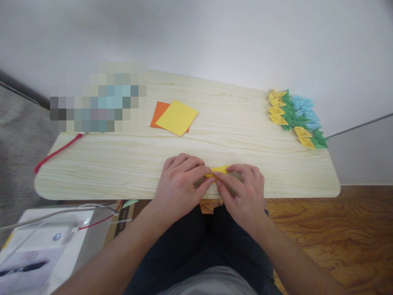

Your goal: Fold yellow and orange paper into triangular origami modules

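A small folded piece of yellow paper [220, 169] is held near the front edge of the table, partly covered by my fingers. My left hand [184, 178] pinches its left end between thumb and index finger. From the other side, my right hand [244, 186] grips it, thumb and index finger close to the left fingertips. Farther back lies a square yellow sheet [178, 118], overlapping an orange sheet [159, 112] beneath it.
Folded paper pieces stand at the table's right end: yellow ones [278, 110], green ones [288, 110] and light-blue ones [305, 110]. A pixelated patch hides the back left. A red cord [58, 152] crosses the left edge. Below left is a white box-like surface [46, 229] with a pen and cables.
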Demonstrator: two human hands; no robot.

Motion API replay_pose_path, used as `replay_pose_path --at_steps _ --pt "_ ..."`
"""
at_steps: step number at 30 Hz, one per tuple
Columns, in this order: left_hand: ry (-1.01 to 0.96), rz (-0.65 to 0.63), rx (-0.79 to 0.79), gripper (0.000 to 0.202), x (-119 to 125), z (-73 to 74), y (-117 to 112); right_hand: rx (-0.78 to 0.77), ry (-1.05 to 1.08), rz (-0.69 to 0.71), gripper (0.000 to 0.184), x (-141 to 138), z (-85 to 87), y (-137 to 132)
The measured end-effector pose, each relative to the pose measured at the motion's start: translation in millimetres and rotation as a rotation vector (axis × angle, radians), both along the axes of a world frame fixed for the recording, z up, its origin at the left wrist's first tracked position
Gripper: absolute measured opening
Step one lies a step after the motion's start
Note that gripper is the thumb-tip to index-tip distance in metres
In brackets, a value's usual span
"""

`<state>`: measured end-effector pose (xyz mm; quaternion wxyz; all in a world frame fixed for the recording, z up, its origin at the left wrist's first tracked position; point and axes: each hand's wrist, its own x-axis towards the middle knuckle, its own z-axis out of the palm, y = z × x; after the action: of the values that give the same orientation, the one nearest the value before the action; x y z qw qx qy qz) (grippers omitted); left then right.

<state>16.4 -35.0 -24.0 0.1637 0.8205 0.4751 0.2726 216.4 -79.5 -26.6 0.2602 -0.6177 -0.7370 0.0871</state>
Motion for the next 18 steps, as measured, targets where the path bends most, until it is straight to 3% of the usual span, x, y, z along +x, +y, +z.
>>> replay_pose_path --at_steps 13,18 --pt "-0.021 0.001 0.008 0.013 -6 1.3 -4 -0.007 -0.010 0.028 0.024 2 2.0 -3" --pt "0.015 -0.056 0.028 0.014 -13 3.3 -7 -0.009 -0.031 0.035 0.022 2 4.6 -3"
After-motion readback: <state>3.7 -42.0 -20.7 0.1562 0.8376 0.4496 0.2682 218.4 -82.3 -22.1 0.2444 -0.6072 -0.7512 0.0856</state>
